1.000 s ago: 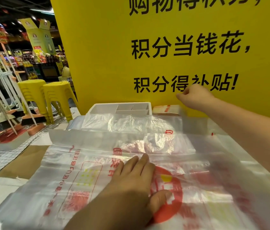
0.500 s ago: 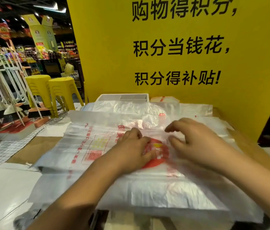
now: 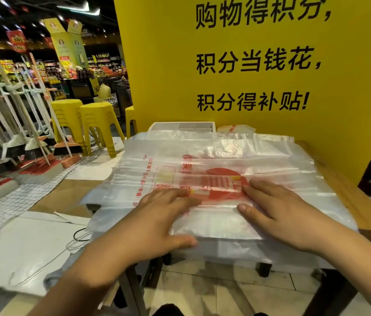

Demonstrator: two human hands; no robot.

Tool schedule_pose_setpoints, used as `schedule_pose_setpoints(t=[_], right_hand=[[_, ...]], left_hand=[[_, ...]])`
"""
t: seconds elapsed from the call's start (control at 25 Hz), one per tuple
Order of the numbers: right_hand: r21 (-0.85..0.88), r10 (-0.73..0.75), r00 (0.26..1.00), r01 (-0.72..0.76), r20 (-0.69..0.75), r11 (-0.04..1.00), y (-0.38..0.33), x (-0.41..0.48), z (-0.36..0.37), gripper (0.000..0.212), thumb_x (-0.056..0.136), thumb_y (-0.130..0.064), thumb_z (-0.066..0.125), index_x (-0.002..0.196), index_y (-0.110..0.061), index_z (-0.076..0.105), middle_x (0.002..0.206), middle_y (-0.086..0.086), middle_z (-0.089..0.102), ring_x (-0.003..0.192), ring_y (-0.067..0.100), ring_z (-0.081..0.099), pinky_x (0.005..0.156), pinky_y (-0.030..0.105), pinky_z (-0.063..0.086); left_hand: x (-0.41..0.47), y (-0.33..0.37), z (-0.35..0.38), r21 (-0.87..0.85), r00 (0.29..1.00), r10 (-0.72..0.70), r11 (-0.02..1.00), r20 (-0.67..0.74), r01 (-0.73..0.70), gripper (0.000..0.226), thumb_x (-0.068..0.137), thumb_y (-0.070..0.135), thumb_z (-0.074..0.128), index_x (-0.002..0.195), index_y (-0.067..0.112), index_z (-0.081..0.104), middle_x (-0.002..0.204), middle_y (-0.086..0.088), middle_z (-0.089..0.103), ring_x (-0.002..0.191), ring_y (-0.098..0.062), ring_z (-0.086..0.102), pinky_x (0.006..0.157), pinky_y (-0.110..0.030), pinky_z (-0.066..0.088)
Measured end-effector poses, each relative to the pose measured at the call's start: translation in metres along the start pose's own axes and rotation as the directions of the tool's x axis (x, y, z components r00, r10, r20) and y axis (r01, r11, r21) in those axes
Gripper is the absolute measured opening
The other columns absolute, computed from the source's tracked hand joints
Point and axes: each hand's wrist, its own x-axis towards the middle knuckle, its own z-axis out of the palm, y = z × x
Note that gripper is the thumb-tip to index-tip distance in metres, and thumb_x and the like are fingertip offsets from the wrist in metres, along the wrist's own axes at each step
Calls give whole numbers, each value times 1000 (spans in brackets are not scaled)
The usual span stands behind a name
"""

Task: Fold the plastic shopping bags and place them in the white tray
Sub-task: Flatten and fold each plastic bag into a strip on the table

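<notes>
Top bag (image 3: 214,179) is pressed flat under both open palms, left hand (image 3: 157,215) and right hand (image 3: 278,213); nothing is gripped. The crease should be smoothed outward before folding toward the tray (image 3: 157,127).

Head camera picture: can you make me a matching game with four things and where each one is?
Things
1. white tray
2. stools
3. left hand
4. brooms

Places
A. on the floor, left of the table
B. standing in a row at the far left
C. behind the bags, next to the yellow sign
D. lying flat on the top bag

Pairs: 1-C, 2-A, 3-D, 4-B
</notes>
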Motion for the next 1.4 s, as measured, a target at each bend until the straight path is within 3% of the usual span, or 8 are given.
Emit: schedule_pose_setpoints(t=[0.16,0.44,0.64,0.84,0.96,1.04,1.12,1.4], right_hand=[[-51,-170,985,169,-22,984,-20,-20,-4,85,79,-93,19,151,-48,25,159,-23,18,146,4,20,118,25,21],[-37,-144,986,142,-77,989,-16,-12,-19,27,94,-55,41,102,-44,64,108,-24,52,101,3,54,82,29,49],[-42,1,996,2,89,999,-8,19,-47,33,86,-60,63,82,-28,60,76,-10,61,72,7,55,67,33,46],[-29,40,981,-35,189,999,-3,34,-52,24,88,-57,64,100,-37,60,78,-17,60,74,1,54,61,22,37],[5,47,979,-49,200,999,-5,35,-47,25,87,-55,66,106,-41,56,76,-14,60,72,2,55,61,25,38],[4,49,979,-51,197,999,-7,36,-45,25,88,-54,66,107,-42,55,78,-15,60,73,2,55,60,25,37],[-16,58,983,-56,172,998,-2,31,-43,21,91,-49,63,110,-43,55,84,-17,60,77,2,55,62,25,40],[-423,405,914,-381,-35,822,44,-2,-49,35,99,-22,42,127,-41,50,120,-5,61,98,18,60,63,30,44]], left_hand=[[2,-4,2,-48,996,-4,999,-91,0,68,87,79,23,148,51,32,156,19,33,144,-7,27,120,-36,25],[17,-22,-27,-144,998,22,989,-52,-30,23,99,36,56,119,34,69,113,16,57,103,2,53,91,-20,42],[21,-68,-68,-73,981,-152,984,118,161,19,94,40,65,113,41,68,111,21,65,100,2,58,91,-28,49],[9,-81,-64,178,940,-341,924,-11,337,40,92,32,67,128,43,53,134,9,56,125,-14,51,109,-39,42],[7,-23,-29,191,958,-17,979,-288,75,45,100,34,49,143,42,40,158,13,27,150,-16,17,125,-46,10],[13,18,-5,115,980,104,990,-168,-85,47,105,46,32,151,43,26,164,16,13,152,-9,1,125,-43,-3],[20,31,15,75,999,40,996,13,-41,57,103,58,21,157,42,9,166,15,-1,152,-9,-9,124,-44,-7],[27,29,21,24,996,-20,1000,85,18,58,102,58,17,157,44,5,165,18,-6,152,-10,-11,124,-44,-8]])
